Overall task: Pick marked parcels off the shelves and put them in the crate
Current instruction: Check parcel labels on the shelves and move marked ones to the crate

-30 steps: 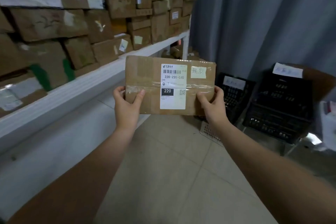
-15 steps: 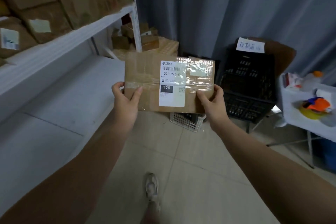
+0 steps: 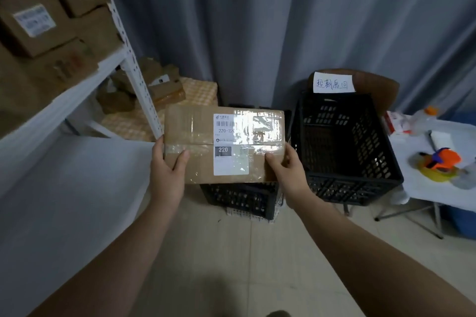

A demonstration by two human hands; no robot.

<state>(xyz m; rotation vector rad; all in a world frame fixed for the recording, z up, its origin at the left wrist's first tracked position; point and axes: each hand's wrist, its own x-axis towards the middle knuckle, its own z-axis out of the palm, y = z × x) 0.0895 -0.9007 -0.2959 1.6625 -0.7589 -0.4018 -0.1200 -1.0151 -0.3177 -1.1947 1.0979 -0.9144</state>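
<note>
A cardboard parcel (image 3: pixel 203 134) is held in the air by both lower corners, face up and roughly level. It is clasped by the left grip (image 3: pixel 166 175) at the near left corner, with the thumb laid on the top face across the clear tape. It is clasped by the right grip (image 3: pixel 288 172) at the near right corner, thumb on top likewise. The fingers of both are hidden under the box.

A white shipping label (image 3: pixel 230 147) is stuck on the parcel's top; "220" is printed on it, and glossy tape is spread beside it. The parcel is seen over a low black crate (image 3: pixel 242 198) on the tiled floor (image 3: pixel 231 252), whose inside is hidden by the parcel.

Just right of the parcel, a larger black crate (image 3: pixel 371 147) is raised off the floor. A handwritten paper sign (image 3: pixel 333 83) is fixed above its far wall, and a brown chair back (image 3: pixel 376 85) is seen behind it.

White shelves (image 3: pixel 77 95) are stacked with brown boxes (image 3: pixel 31 26) at left. More boxes (image 3: pixel 154 85) are piled low in the corner. A grey curtain (image 3: pixel 257 20) is hung behind everything.

At right, a white-covered counter (image 3: pixel 438 183) is loaded with an orange-and-yellow item (image 3: pixel 440 162), too blurred to identify.
</note>
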